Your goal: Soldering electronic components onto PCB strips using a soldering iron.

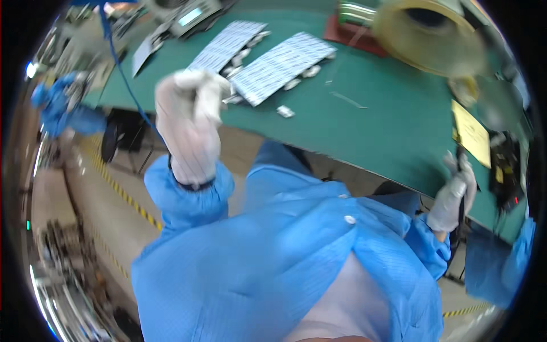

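Green bench mat (364, 125), large tape roll (424, 37), yellow card (472, 134), blue cable (122, 74), striped floor tape (122, 191)

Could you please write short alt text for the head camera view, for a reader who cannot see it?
A person in a blue coat and white gloves raises the left hand, blurred, at the edge of a green table, while the right hand grips a dark cable. Striped sheets and a large tape roll lie on the table.
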{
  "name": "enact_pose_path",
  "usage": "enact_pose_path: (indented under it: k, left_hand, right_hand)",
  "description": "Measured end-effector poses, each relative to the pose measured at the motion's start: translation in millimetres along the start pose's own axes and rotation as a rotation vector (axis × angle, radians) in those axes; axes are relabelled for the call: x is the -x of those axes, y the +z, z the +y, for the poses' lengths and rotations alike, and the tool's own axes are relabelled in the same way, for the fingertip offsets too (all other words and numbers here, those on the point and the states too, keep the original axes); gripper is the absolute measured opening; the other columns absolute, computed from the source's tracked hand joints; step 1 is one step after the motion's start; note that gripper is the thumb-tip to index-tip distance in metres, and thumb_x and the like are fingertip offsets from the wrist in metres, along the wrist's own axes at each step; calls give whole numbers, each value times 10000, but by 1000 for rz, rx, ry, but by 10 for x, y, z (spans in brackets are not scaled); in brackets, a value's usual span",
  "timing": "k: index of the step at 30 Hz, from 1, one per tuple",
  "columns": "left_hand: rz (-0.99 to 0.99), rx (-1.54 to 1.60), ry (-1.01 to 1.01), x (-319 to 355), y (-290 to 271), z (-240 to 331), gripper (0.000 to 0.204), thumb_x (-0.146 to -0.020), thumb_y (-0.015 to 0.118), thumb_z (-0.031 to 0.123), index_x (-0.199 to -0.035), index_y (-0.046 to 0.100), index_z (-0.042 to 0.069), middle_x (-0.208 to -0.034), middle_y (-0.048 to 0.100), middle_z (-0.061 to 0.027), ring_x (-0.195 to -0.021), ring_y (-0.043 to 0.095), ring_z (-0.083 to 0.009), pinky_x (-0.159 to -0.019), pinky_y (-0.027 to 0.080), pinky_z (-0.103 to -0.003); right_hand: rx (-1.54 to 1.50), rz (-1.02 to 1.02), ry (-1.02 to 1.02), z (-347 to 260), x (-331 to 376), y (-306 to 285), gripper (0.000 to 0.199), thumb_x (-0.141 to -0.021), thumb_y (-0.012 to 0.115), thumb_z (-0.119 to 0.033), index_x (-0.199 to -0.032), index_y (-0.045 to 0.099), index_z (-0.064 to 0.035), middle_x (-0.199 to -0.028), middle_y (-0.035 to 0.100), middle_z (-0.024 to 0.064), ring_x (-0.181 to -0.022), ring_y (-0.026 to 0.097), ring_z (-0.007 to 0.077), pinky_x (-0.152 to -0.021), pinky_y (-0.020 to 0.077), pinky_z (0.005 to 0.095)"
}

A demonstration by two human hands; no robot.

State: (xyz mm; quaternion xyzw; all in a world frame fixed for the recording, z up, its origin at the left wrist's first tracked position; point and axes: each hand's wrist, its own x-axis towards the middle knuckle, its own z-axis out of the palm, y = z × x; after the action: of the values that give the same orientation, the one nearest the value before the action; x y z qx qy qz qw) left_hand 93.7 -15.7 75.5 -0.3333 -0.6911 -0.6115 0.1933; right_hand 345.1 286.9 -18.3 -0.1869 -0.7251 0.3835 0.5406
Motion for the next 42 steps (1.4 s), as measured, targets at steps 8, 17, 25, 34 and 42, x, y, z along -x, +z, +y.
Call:
enact_pose_path:
  k: [8,17,25,34,42]
  left_hand:
    - [-280,-493,-365,-519,-494,-176,327,-865,682,274,-1046,634,6,-679,532,6,-578,453,-66,-533,364,-240]
    - [-391,-1146,-350,-1146,-670,-1782,710,-810,624,599,-1301,586,88,-1237,621,-206,-1180,566,-370,-1001,433,-430]
    - [-763,-557,-501,-1280,-1003,-1723,587,-892,564,447,-1114,634,-92,-1080,668,-240,-1018,628,-325,-899,456,-399]
    - [-204,16,-873,-756,-1075,-1839,541,-985,481,510,-1246,554,42,-966,659,-42,-727,606,-114,-565,430,-225]
    - [95,160,-822,-478,-1490,-1958,410,-992,512,433,-1184,602,82,-990,659,8,-684,539,-64,-499,336,-214]
  right_hand:
    - [42,-45,139,-3,76,-45,557,-998,473,-477,-1189,587,35,-1092,666,202,-1006,665,281,-956,479,420]
    - [-227,-135,-21,26,55,-13,539,-1001,476,-470,-1128,623,32,-1099,663,190,-953,668,267,-904,509,422]
    - [269,692,12,49,-645,-1022,291,-983,554,-242,-1179,550,-28,-1181,640,128,-975,615,168,-737,516,276]
    - [38,503,647,662,-1608,-1965,270,-970,579,-183,-1220,595,-86,-1080,648,157,-959,647,255,-849,545,359]
    - [-544,-225,629,-294,-958,-703,253,-994,498,-184,-1136,580,8,-1048,622,70,-917,607,152,-724,539,264]
